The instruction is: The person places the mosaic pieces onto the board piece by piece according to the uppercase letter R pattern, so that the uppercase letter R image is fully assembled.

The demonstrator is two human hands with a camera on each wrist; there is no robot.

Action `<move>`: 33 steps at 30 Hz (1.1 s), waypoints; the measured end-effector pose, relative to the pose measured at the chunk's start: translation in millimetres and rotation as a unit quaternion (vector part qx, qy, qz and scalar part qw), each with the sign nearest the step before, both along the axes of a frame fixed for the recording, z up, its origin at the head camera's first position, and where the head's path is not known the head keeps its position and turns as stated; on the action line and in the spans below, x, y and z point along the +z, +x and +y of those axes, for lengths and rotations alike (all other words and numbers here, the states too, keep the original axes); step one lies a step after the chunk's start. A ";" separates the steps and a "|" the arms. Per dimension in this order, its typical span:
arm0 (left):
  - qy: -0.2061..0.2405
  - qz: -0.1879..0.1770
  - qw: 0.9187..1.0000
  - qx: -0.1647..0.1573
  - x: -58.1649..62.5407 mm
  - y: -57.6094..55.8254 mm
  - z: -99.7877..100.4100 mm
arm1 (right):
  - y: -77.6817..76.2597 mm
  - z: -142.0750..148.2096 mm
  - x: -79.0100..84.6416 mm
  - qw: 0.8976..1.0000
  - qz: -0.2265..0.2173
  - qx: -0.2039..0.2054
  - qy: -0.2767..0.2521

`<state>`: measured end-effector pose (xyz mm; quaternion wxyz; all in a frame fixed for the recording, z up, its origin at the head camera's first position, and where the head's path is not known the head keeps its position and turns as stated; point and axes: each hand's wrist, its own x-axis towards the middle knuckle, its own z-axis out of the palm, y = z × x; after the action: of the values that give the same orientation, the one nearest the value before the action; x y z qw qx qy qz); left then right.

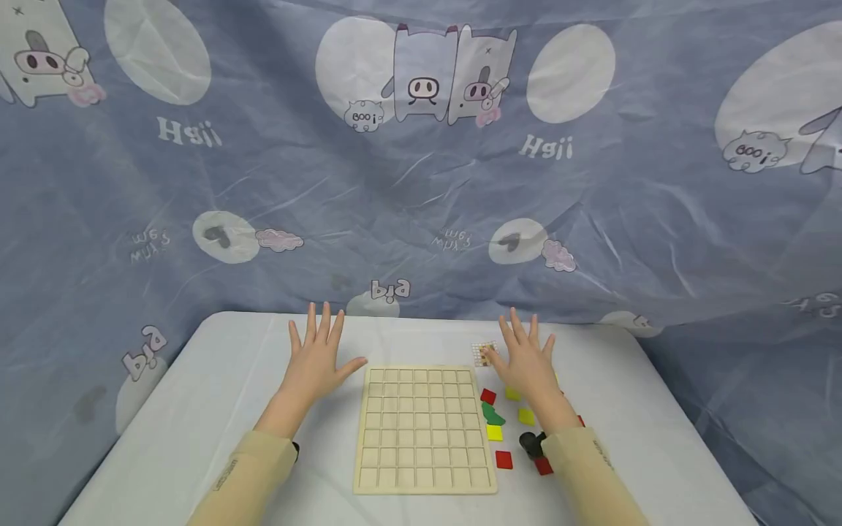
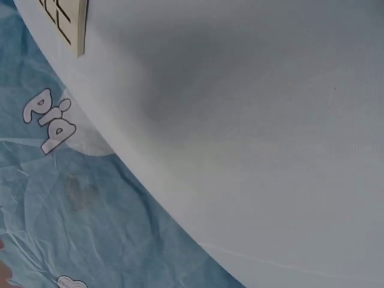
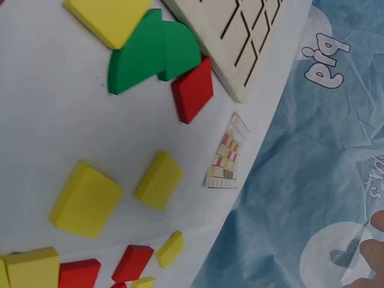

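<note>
My left hand [image 1: 314, 371] is spread with straight fingers to the left of a wooden grid board [image 1: 360, 431], holding nothing. On the other side, my right hand [image 1: 529, 365] is likewise spread, its thumb overlapping a small printed pattern card [image 1: 479, 358] in the head view. Between the board and my right forearm lie a red square tile [image 1: 503, 459], a yellow tile [image 1: 495, 433] and green pieces [image 1: 492, 415]. The right wrist view shows the card [image 3: 227, 155] flat beyond a red tile [image 3: 193, 90], and a yellow tile [image 3: 87, 198] nearer. My right fingertips appear at that view's edge.
Several more red and yellow tiles [image 3: 133, 263] lie under and beside my right forearm. The white table [image 1: 164, 438] ends at a blue patterned cloth [image 1: 395, 197] hanging behind it. A dark wristband shows at each cuff.
</note>
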<state>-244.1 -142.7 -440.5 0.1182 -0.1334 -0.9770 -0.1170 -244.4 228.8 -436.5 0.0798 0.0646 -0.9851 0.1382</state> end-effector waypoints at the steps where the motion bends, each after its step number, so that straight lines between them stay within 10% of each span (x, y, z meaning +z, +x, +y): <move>1: 0.000 0.001 1.000 -0.001 -2.3 1.0 -0.1 | 0.9 -0.2 -2.3 1.000 -0.001 -0.001 -0.002; 19: 0.017 -0.021 0.998 -0.051 -52.0 45.2 -7.2 | 42.8 6.5 -56.9 0.998 -0.036 -0.043 -0.027; 33: 0.047 -0.133 0.985 -0.100 -74.7 55.5 -1.8 | 42.7 16.6 -67.4 0.994 -0.055 -0.082 -0.040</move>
<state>-188.6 -144.5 -515.2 -0.0193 -0.2081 -0.9590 -0.1912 -201.7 245.4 -503.9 0.0391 -0.0274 -0.9836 0.1739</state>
